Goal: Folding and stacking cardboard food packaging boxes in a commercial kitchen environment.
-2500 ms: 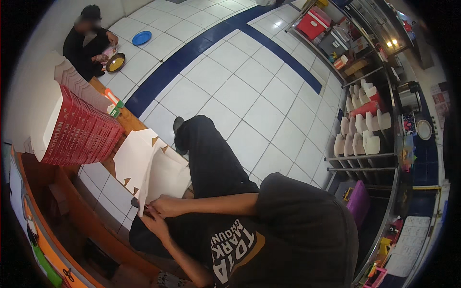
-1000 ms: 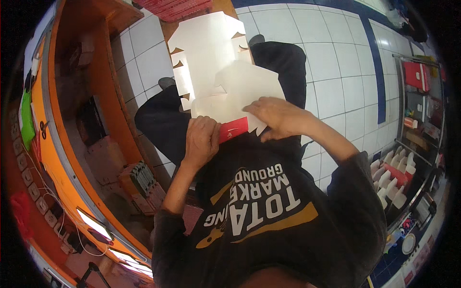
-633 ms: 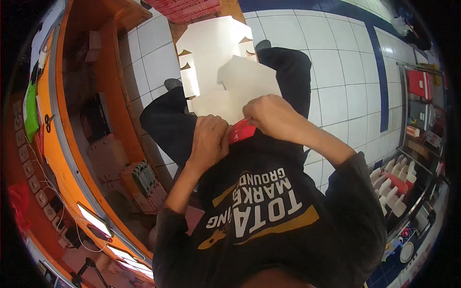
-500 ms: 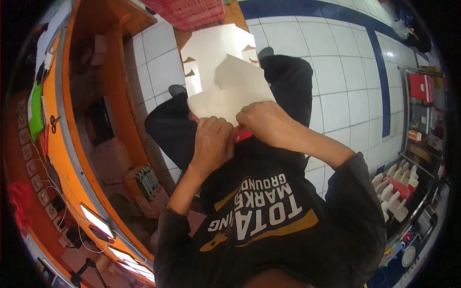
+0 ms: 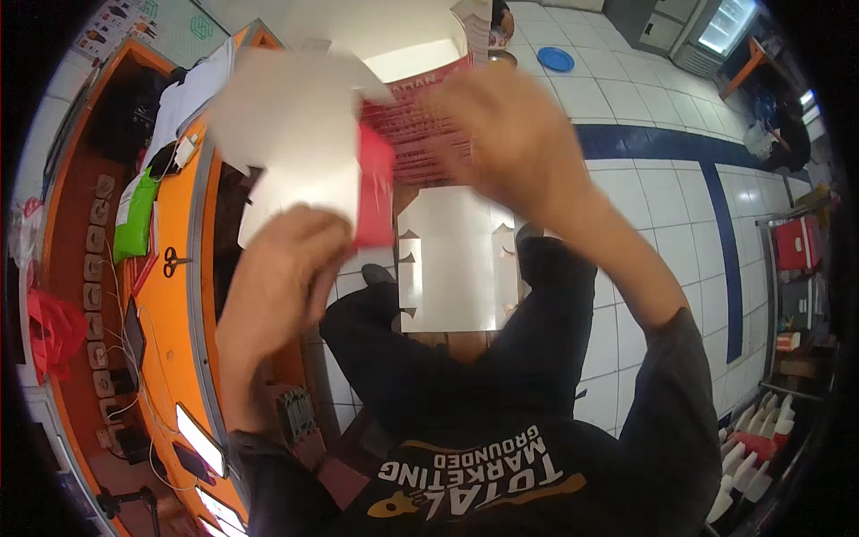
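My left hand (image 5: 291, 268) is closed on a partly folded paper food box (image 5: 309, 183), white inside and red outside, raised at the left of my lap. Its upper flaps are blurred by motion. My right hand (image 5: 519, 134), also smeared, is lifted before a tall stack of red printed cartons (image 5: 416, 148); its fingers cannot be made out, and I see nothing in it. Between my knees lies a flat white carton blank (image 5: 456, 268) with notched sides, on a wooden surface.
On the left runs an orange counter (image 5: 165, 313) with scissors (image 5: 172, 261), a green packet (image 5: 136, 215) and cables. Beyond the stack stands a large white-lined container (image 5: 416, 63). A blue plate (image 5: 556, 59) lies on the tiled floor. The rack (image 5: 769, 295) at right holds folded boxes.
Both hands have moved up and apart from the white carton they were folding at my lap. The left one carries the box up and left; the right has let go. My view has tilted upward.
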A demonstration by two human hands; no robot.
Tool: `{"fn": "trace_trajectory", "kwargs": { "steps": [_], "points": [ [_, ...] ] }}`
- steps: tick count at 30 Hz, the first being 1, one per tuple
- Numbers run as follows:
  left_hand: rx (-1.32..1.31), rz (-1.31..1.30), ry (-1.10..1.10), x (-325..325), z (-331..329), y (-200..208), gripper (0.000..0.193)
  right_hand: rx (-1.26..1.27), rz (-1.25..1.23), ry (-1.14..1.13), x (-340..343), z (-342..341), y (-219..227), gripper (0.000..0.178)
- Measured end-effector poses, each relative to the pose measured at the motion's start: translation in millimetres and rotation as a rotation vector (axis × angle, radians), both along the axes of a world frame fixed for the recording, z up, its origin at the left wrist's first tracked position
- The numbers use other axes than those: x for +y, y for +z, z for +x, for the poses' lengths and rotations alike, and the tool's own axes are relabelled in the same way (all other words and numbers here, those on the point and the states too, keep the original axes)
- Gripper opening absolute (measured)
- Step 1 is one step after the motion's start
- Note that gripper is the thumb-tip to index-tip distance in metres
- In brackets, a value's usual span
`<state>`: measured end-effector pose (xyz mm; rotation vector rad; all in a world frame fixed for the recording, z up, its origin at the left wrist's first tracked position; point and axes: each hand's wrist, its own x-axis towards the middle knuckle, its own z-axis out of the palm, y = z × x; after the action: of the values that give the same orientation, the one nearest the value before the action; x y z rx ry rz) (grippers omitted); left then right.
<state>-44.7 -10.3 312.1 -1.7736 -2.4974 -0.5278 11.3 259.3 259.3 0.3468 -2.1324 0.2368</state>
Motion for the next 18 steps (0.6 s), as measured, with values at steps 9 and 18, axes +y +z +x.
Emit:
{"fn": "trace_trajectory", "kwargs": {
  "steps": [9,18],
  "points": [
    [0.167,0.263,-0.095,161.7,-111.7,-7.2,0.020,-0.917,-0.777,0.060,115.9,-118.9,-3.8,0.050],
    [0.275,0.084,0.028,180.4,-121.9,-15.3,0.018,-1.066,-0.846,0.079,133.7,-121.6,-1.8,0.044]
  ]
}}
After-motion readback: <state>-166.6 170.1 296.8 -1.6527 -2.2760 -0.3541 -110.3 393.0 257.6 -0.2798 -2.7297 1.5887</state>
